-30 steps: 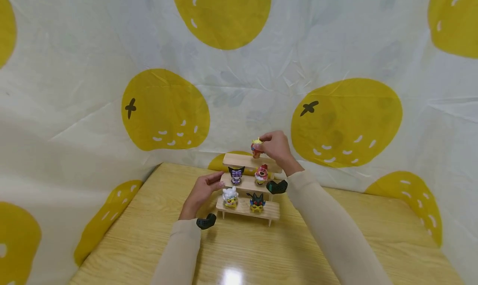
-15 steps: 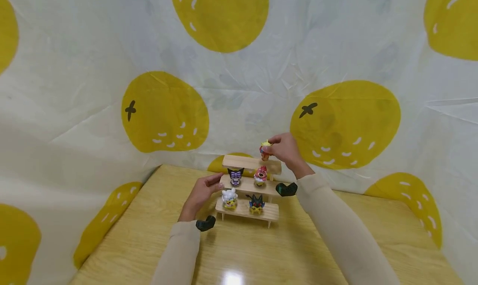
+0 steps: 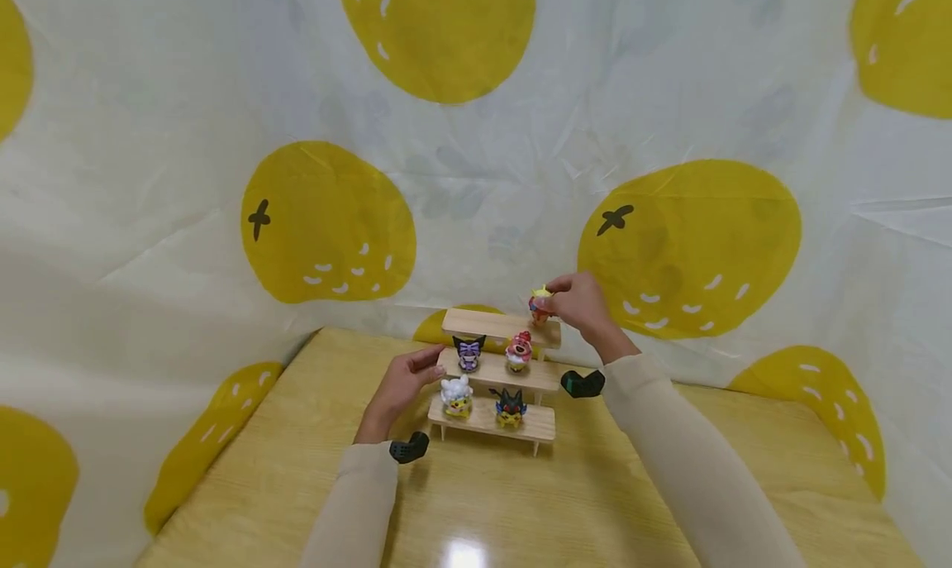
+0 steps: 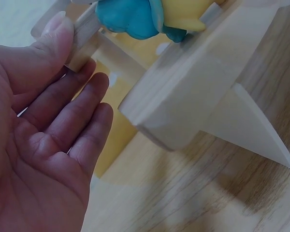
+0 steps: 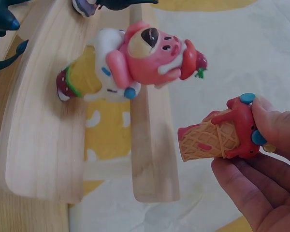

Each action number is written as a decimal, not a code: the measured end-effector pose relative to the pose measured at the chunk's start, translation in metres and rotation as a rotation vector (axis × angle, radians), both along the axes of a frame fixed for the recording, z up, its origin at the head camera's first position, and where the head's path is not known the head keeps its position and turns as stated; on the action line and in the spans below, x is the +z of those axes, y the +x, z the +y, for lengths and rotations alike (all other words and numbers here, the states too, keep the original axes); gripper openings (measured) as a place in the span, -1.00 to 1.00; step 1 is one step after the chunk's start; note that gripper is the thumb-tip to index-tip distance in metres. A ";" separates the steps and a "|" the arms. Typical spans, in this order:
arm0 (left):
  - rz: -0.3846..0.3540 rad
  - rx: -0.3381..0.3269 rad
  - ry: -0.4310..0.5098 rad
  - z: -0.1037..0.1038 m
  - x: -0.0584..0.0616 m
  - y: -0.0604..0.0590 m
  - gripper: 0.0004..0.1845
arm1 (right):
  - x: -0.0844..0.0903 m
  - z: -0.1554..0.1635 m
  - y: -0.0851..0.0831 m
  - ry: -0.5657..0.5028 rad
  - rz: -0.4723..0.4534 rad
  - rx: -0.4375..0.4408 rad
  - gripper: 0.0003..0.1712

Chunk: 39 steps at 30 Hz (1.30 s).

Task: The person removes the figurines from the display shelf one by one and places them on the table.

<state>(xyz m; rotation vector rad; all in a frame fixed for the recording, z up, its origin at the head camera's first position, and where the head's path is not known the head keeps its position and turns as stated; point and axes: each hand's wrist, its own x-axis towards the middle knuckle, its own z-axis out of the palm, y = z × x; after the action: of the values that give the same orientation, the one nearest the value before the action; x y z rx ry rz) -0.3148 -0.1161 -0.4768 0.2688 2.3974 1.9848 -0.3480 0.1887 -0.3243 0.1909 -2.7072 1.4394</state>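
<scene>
My right hand (image 3: 583, 306) pinches a red ice-cream-cone figurine (image 5: 222, 130) between thumb and fingers. It is at the right end of the top step, its waffle base close to the board in the right wrist view. My left hand (image 3: 402, 379) pinches the left end of the middle step of a three-step wooden display stand (image 3: 479, 419), thumb above and fingers below. The middle step bears a purple-and-black figurine (image 3: 468, 354) and a pink bear figurine (image 5: 150, 58). On the lowest step are a white-hooded yellow figurine (image 3: 456, 397) and a black-hooded one (image 3: 510, 408).
The stand is on a wood-grain table (image 3: 476, 502). A white cloth (image 3: 491, 196) printed with large yellow fruits hangs behind and at both sides. Dark devices sit at the left wrist (image 3: 409, 447) and right wrist (image 3: 583, 384).
My right hand has carried the cone figurine rightward and slightly down, from above the middle of the top step to its right end. The left hand keeps its place on the stand.
</scene>
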 end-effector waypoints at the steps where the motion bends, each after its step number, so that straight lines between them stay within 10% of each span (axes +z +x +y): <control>1: 0.004 -0.003 0.002 0.000 0.000 0.000 -0.47 | 0.000 0.002 0.000 -0.004 0.003 -0.003 -0.55; 39: 0.002 0.032 0.007 0.001 0.001 0.001 -0.48 | 0.011 0.059 0.021 0.088 -0.030 -0.084 -0.46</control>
<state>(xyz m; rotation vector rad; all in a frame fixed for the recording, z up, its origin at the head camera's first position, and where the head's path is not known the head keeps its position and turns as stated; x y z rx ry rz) -0.3137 -0.1146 -0.4753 0.2344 2.4114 2.0078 -0.3265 0.2481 -0.3135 0.0596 -2.7682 1.3129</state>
